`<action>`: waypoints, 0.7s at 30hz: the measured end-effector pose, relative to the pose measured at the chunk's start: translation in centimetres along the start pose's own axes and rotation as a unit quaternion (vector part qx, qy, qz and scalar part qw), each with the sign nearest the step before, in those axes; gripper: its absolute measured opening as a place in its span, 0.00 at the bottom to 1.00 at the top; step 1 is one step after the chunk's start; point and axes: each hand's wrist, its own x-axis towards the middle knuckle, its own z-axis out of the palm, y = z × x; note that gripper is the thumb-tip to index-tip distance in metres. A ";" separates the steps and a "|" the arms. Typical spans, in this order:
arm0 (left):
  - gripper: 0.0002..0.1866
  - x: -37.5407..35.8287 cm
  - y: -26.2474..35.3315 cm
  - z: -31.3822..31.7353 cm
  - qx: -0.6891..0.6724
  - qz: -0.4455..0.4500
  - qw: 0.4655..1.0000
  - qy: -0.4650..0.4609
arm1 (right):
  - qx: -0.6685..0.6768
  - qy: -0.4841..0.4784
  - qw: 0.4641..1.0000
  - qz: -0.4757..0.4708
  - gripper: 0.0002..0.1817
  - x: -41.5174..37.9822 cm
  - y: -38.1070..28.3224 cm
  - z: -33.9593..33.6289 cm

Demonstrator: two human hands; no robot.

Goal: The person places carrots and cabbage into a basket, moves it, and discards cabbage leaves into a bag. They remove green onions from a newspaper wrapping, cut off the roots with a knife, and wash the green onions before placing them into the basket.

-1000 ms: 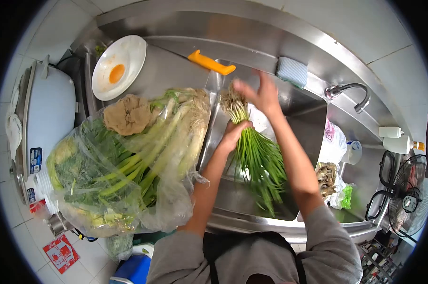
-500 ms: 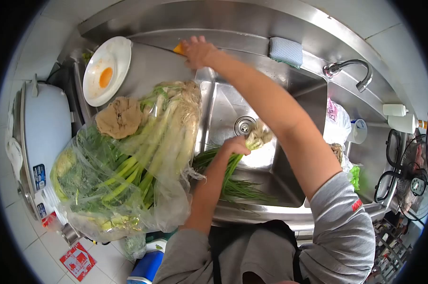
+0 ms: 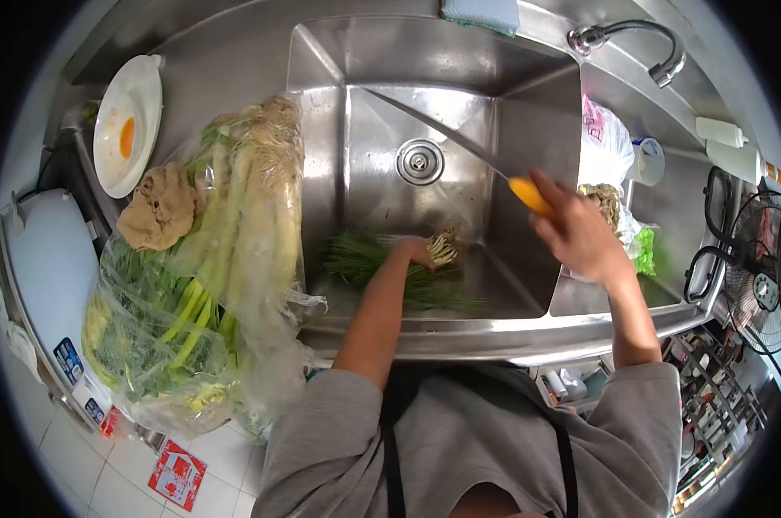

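Note:
Low in the sink basin [image 3: 529, 129], my left hand [image 3: 415, 252] is closed around a bunch of green onions [image 3: 356, 259], with the pale root ends [image 3: 442, 248] sticking out to the right and the green leaves spread to the left. My right hand [image 3: 580, 233] grips the yellow handle of a knife [image 3: 447, 131], above the right side of the basin. Its long blade points up and left across the sink, over the drain [image 3: 420, 161]. Left of the basin lies a large clear plastic bag [image 3: 261, 345] of long leafy vegetables [image 3: 196, 302].
A white plate [image 3: 140, 129] with an orange stain and a crumpled brown item [image 3: 157, 207] are at the left. A faucet [image 3: 632, 34] and blue-grey sponge [image 3: 481, 13] sit behind the basin. At right are a white bag [image 3: 604, 142], a cup [image 3: 647, 161] and bottles [image 3: 720, 132].
My right hand has come from the far left counter to the basin's right side, now showing the whole knife. The onion bunch and my left hand have shifted in the basin, and the view has moved.

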 end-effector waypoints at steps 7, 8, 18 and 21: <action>0.38 0.2 0.2 -0.9 0.028 0.025 0.999 -0.018 | 0.077 -0.206 0.973 0.074 0.23 -0.4 6.5 11.2; 0.37 1.0 0.0 -0.5 0.026 0.030 0.999 0.001 | 0.078 -0.237 0.966 0.072 0.23 0.1 6.6 12.0; 0.28 -1.5 -2.9 -5.8 -0.298 0.131 0.933 0.153 | 0.054 -0.067 0.992 0.095 0.23 1.1 6.5 10.1; 0.28 -1.9 -4.7 -8.7 -0.354 0.133 0.917 0.126 | 0.110 0.019 0.990 0.083 0.23 1.2 7.4 8.3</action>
